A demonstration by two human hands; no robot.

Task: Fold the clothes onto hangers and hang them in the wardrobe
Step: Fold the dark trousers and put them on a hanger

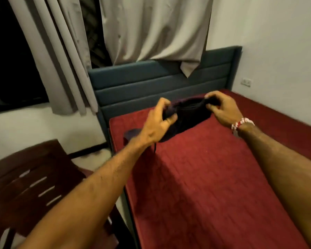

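Dark purple-black bunched cloth garment [188,116] held up over far end of red quilted bed cover [214,177], near padded blue-grey headboard [151,87]. Your left hand [160,123] grips garment's left edge, fingers curled round fabric. Your right hand [223,108] pinches its right top edge; red-and-white beaded bracelet [241,125] on that wrist. Grey curtains [151,29] hang beyond headboard. Dark wooden slatted chair [31,186] near left.

Matt dark cloth garment [190,115], quilted red bedcover [205,177], padded headboard [151,83].
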